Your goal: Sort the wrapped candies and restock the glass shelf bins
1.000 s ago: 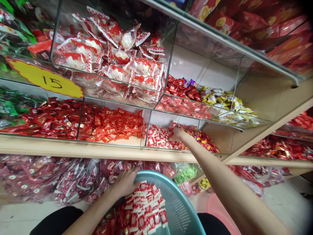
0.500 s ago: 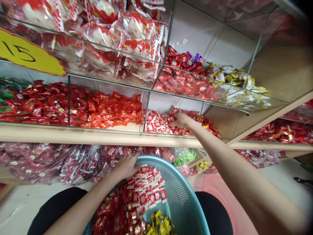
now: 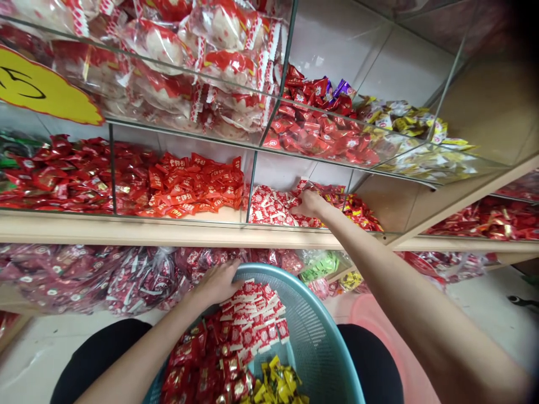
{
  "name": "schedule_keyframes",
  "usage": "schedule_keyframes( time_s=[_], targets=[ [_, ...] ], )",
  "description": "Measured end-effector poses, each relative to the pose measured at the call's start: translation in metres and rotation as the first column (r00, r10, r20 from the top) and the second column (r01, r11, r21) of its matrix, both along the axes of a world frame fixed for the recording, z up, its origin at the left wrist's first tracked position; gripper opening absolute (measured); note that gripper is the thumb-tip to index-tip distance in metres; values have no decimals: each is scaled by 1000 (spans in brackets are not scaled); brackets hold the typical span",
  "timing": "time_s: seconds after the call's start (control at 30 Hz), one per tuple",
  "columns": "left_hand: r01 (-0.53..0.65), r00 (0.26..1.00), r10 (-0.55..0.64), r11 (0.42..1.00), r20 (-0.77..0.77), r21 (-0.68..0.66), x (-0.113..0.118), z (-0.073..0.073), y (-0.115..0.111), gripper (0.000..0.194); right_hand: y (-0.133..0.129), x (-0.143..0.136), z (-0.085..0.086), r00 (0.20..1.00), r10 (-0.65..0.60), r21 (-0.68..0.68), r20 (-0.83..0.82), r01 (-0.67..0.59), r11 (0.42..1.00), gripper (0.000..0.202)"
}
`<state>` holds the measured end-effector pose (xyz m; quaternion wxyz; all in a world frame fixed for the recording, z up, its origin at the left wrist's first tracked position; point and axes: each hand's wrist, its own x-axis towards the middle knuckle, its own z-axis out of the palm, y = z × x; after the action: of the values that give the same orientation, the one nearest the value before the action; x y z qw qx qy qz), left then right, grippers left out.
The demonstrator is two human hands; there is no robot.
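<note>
My left hand (image 3: pixel 219 282) is closed over the far left rim of a teal plastic basket (image 3: pixel 309 314). In the basket lie red-and-white wrapped candies (image 3: pixel 255 320), dark red and gold wrapped candies (image 3: pixel 197 362) and yellow wrapped candies (image 3: pixel 278 381). Up in a low shelf compartment, my right hand (image 3: pixel 309 203) is curled into a pile of red-and-white candies (image 3: pixel 269 206). Its thumb points left, and its other fingertips are partly hidden among the wrappers.
Glass dividers separate red candies (image 3: pixel 193 185) on the left and red-and-yellow ones (image 3: pixel 362 212) on the right. A wooden shelf edge (image 3: pixel 168 231) runs between basket and compartments. Bagged sweets (image 3: pixel 143 280) lie below. A pink tub (image 3: pixel 379 320) stands on the floor.
The view has shifted slightly. My right hand stays in the same candy pile with only a small movement. My left hand and the basket keep their places.
</note>
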<state>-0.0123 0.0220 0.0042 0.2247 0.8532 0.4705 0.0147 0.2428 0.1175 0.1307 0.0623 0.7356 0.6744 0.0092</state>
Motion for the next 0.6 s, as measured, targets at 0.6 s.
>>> schedule_keyframes(
  time_s=[0.6],
  targets=[
    [-12,1000,12,1000,-19,-6,-1,1,-1,29,-147,-39,4,853,300,294,-428,-182,938,24]
  ],
)
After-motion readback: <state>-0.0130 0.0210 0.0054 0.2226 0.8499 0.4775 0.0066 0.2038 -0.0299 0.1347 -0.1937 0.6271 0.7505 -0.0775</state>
